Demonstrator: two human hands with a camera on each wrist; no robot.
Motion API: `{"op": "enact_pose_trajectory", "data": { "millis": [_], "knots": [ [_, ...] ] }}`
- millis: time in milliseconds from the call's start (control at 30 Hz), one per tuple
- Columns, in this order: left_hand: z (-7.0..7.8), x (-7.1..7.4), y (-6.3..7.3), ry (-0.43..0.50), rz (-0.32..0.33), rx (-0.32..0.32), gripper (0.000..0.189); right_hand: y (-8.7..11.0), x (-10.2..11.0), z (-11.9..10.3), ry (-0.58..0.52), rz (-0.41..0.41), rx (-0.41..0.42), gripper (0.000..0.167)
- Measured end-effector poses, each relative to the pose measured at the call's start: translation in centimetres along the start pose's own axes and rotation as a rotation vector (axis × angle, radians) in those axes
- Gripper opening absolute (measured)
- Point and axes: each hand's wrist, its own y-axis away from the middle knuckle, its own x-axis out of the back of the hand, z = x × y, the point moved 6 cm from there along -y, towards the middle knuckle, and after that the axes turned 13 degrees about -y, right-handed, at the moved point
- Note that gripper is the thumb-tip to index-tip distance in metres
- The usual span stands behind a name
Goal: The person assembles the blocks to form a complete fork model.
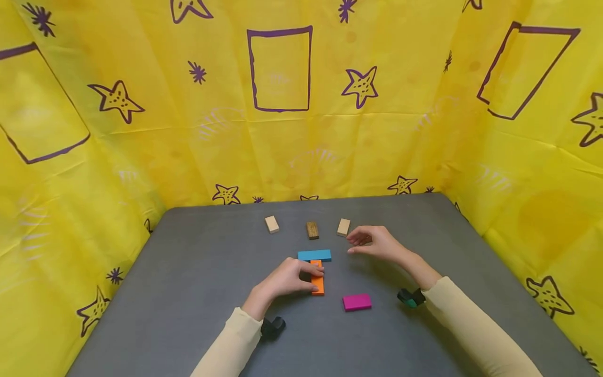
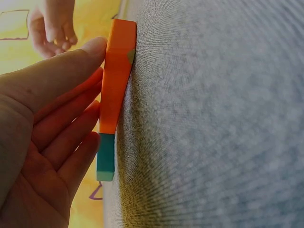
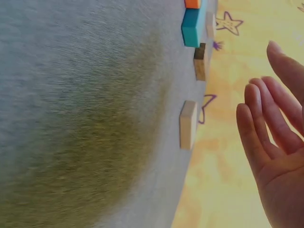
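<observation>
L hand (image 1: 286, 277), fingers relaxed & thumb apart, touches top of orange block (image 1: 317, 285), which lies flat on grey table (image 1: 188, 293), far end against blue block (image 1: 314, 255), approx. a T. R hand (image 1: 382, 245) hangs loosely curved, holding nothing, nr rightmost pale block (image 1: 343, 227). Magenta block (image 1: 357, 302) lies nearer the person, R of orange one.

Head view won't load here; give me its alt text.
The left hand touches an orange block forming a T with a blue block on a gray table. The empty right hand hovers near the rightmost of two pale blocks flanking a brown block. A magenta block lies nearest the camera; yellow fabric hangs behind.
</observation>
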Motion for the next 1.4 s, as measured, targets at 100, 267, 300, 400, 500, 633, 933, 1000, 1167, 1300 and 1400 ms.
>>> {"op": "enact_pose_trajectory", "data": {
  "millis": [100,267,300,400,500,633,933,1000,1167,1300,1400],
  "knots": [
    [0.0,0.2,0.1,0.000,0.002,0.004,0.037,0.9,0.0,-0.2,0.005,-0.003,0.017,0.030],
    [0.1,0.3,0.2,-0.008,0.005,0.000,0.037,2.8,-0.8,0.1,-0.011,-0.031,0.018,0.035],
    [0.0,0.2,0.2,-0.009,0.002,0.001,0.037,3.2,-1.0,0.1,-0.012,-0.035,0.011,0.036],
    [0.0,0.0,0.2,-0.005,-0.003,0.006,0.038,4.3,-1.6,0.4,-0.018,-0.038,-0.012,0.036],
    [-0.1,-0.1,0.2,0.004,-0.007,0.016,0.038,5.3,-2.0,0.4,-0.020,-0.028,-0.027,0.034],
    [-0.1,-0.1,0.1,0.011,-0.003,0.021,0.038,6.4,-2.4,0.2,-0.027,-0.023,-0.021,0.032],
    [-0.1,-0.1,0.1,0.006,-0.010,0.023,0.038,7.9,-3.3,0.8,-0.065,-0.084,-0.071,0.033],
    [-0.1,-0.1,0.1,0.010,-0.013,0.021,0.038,8.1,-3.6,1.1,-0.074,-0.103,-0.081,0.033],
    [-0.1,-0.1,0.1,0.016,-0.018,0.022,0.038,8.4,-4.2,1.2,-0.087,-0.135,-0.066,0.032],
    [0.0,0.0,0.1,0.014,-0.017,0.021,0.038,8.3,-4.3,1.0,-0.090,-0.143,-0.057,0.033],
    [0.0,0.0,0.1,0.010,-0.017,0.017,0.038,8.2,-4.4,0.9,-0.088,-0.150,-0.050,0.033]
  ]
}}
